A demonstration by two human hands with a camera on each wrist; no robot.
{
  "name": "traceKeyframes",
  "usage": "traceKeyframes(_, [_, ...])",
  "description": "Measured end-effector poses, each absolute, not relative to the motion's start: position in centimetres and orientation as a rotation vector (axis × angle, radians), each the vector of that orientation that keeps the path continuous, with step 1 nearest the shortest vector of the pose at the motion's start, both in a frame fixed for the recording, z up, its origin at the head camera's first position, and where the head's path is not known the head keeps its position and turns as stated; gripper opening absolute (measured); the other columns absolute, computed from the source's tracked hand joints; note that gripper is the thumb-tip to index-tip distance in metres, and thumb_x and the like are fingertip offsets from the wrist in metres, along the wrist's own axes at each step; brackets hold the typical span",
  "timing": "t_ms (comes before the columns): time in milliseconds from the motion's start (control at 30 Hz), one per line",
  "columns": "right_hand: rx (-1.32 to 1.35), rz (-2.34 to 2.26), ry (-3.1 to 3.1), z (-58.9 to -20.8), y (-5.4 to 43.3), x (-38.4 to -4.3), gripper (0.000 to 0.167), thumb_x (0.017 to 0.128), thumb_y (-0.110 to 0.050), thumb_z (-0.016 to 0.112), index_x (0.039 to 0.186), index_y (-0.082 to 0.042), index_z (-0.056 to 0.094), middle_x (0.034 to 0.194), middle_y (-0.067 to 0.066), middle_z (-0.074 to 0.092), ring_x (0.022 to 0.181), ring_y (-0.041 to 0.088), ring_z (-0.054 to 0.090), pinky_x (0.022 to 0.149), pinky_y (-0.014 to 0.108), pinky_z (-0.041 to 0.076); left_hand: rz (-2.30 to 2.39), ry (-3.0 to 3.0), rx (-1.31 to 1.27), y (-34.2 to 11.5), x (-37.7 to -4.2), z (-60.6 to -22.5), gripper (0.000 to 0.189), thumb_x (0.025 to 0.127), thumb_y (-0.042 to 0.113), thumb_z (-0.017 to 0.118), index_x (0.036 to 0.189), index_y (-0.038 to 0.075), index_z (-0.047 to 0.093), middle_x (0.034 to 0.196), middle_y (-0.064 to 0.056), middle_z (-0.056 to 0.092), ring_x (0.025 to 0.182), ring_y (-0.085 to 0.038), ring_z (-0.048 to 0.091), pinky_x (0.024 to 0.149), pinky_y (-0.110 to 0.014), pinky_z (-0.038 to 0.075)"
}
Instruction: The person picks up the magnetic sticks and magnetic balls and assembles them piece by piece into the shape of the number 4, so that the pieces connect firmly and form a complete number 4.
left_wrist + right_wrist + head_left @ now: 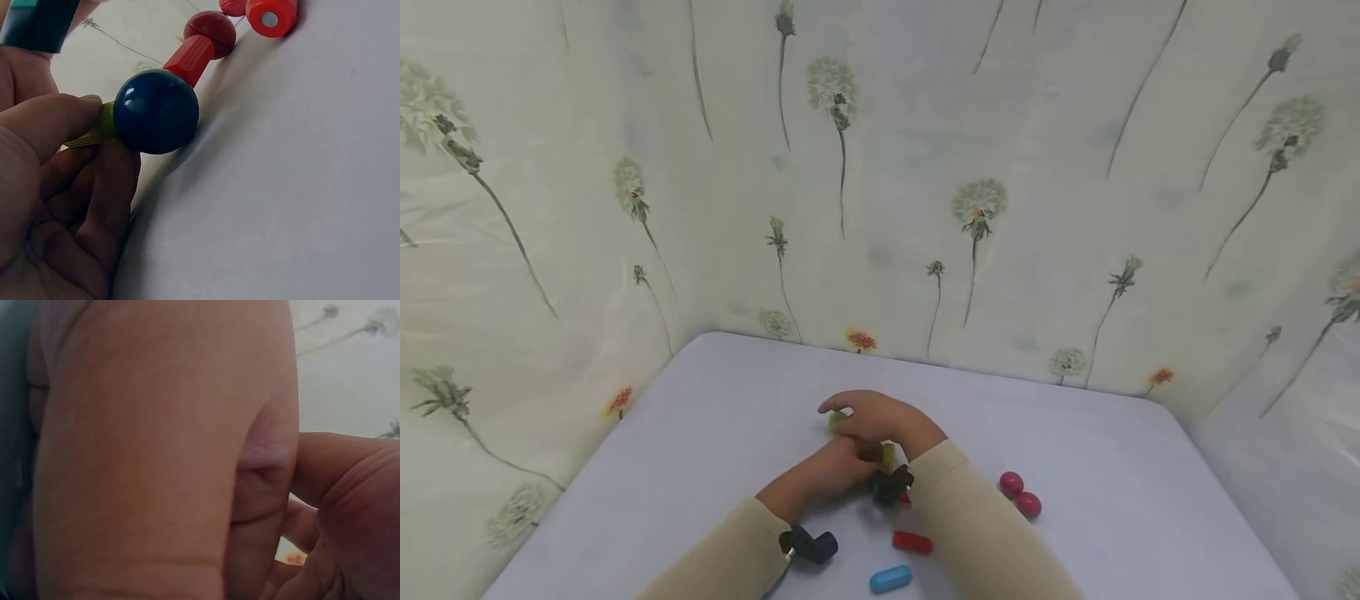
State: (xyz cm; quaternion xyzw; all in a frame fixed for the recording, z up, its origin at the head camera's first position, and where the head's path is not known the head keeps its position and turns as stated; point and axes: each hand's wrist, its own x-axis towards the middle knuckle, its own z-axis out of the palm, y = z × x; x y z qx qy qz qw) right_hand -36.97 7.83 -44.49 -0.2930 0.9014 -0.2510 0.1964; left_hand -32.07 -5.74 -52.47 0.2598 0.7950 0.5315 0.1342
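Note:
My left hand (835, 468) pinches a yellow-green rod (94, 132) between thumb and fingers, low over the table. A dark blue ball (156, 111) sits on the rod's end. From that ball a red rod (189, 60) leads to a red ball (212, 32). Reaching across above the left hand, my right hand (877, 415) holds a small green ball (838, 419) between its thumb and forefinger. The right wrist view shows mostly skin, and the ball is hidden there. In the head view, the hands and wrist cameras cover much of the joined pieces.
Two red balls (1020, 495) lie close together to the right of the right forearm. Nearer me, a loose red rod (912, 542) and a light blue rod (891, 578) lie on the white table (1112, 467). A flower-patterned curtain (895, 275) stands behind.

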Motion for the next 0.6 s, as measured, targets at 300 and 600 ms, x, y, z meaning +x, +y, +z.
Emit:
traceKeyframes(300, [-0.697,-0.755,2.556,-45.7,8.3,-37.5,0.037,0.095,-0.013,0.064,0.131,-0.021,0.072,0.134,-0.002,0.068,0.124,0.020,0.057,0.111,0.048,0.045,1.443,2.396,0.705,-5.4,-32.1,-52.1,0.021,0.096,0.029,0.075,0.114,0.020,0.071,0.105,0.010,0.070,0.101,-0.012,0.060,0.091,-0.032,0.049])
traceKeyframes(600, [-0.625,-0.876,2.632,-46.7,9.9,-37.3,0.031,0.096,-0.017,0.066,0.126,-0.019,0.072,0.132,0.004,0.069,0.124,0.023,0.060,0.107,0.049,0.047,1.389,2.424,0.736,-5.2,-32.0,-52.1,0.013,0.097,0.033,0.072,0.100,0.021,0.070,0.087,0.009,0.065,0.083,-0.009,0.058,0.073,-0.028,0.048])
